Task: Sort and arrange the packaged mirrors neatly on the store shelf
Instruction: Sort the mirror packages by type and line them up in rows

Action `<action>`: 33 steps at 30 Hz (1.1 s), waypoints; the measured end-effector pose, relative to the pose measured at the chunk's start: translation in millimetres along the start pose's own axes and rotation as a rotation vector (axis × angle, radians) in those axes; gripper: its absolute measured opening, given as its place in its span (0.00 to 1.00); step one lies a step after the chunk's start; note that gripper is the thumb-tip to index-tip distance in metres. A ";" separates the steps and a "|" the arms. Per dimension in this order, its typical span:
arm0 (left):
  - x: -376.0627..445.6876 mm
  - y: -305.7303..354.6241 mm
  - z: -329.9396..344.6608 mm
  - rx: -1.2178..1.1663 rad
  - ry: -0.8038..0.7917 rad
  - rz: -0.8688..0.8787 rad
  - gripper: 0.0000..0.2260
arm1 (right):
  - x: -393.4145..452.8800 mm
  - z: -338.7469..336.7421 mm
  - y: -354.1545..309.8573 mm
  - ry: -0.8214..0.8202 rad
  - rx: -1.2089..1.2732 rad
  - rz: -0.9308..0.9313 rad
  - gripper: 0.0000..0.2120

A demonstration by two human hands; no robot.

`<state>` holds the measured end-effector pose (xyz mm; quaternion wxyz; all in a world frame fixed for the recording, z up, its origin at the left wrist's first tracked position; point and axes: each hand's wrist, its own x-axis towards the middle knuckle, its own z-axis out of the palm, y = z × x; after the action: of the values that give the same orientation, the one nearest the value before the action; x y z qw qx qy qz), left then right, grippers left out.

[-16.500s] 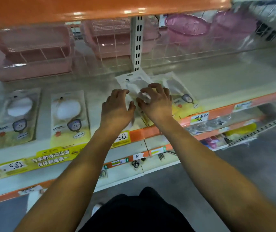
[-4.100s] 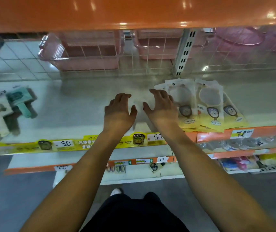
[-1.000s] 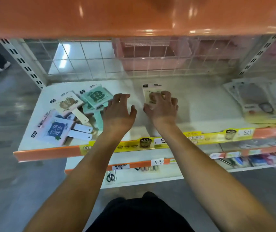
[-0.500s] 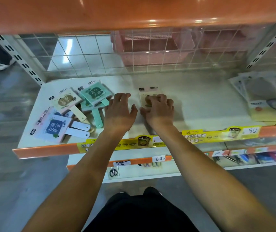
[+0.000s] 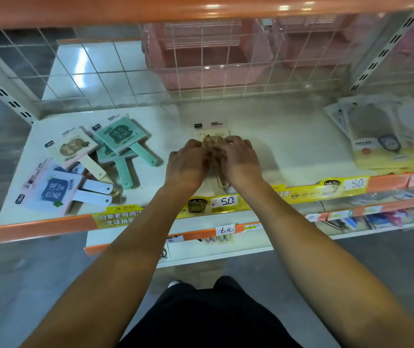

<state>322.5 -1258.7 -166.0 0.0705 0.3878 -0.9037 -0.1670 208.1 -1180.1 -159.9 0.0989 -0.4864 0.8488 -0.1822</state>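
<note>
A cream handled mirror [image 5: 211, 133] in clear packaging lies flat in the middle of the white shelf [image 5: 288, 136]. My left hand [image 5: 188, 164] and my right hand [image 5: 238, 159] both rest on it, fingers curled over its lower half and handle. To the left lies a loose heap of handled mirrors: a cream one [image 5: 74, 146], green ones [image 5: 120, 134] and blue ones [image 5: 55, 192], overlapping at odd angles. At the right end sits a fanned stack of round mirrors in yellow packets [image 5: 396, 136].
A wire grid [image 5: 100, 79] backs the shelf, with pink baskets [image 5: 201, 54] behind it. An orange shelf [image 5: 201, 6] hangs close overhead. The orange front rail [image 5: 43, 224] carries yellow price tags. Lower shelves hold small goods such as scissors.
My view has shifted left along the shelf, away from the yellow packets. Both hands have closed together onto the cream handled mirror; half a second ago my left hand was beside it.
</note>
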 end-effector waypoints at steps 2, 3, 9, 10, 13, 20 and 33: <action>1.8 4.1 -0.2 -0.006 0.000 0.004 0.13 | -1.9 -2.7 2.8 0.002 -0.008 0.000 0.16; 2.2 6.2 -0.1 -0.014 0.001 0.005 0.13 | -3.2 -3.7 4.9 0.003 -0.015 -0.002 0.16; -4.9 10.8 8.8 -0.049 0.064 0.038 0.12 | -13.6 -0.1 17.4 0.068 -0.032 -0.019 0.14; -6.7 11.5 10.5 -0.032 0.071 0.039 0.12 | -16.1 1.4 18.4 0.083 -0.034 -0.026 0.13; -11.9 13.5 13.9 0.010 0.084 0.044 0.12 | -22.8 3.3 20.0 0.087 -0.029 -0.052 0.14; -22.6 15.1 21.0 0.057 0.152 0.063 0.11 | -26.0 -2.0 20.5 0.044 -0.043 -0.089 0.19; -31.0 31.3 18.6 0.020 0.150 0.006 0.13 | -20.7 -12.4 29.4 -0.017 -0.064 -0.110 0.19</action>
<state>317.9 -1211.6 -172.2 0.1345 0.3970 -0.8988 -0.1284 191.1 -1146.1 -160.8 0.0807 -0.5366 0.8254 -0.1561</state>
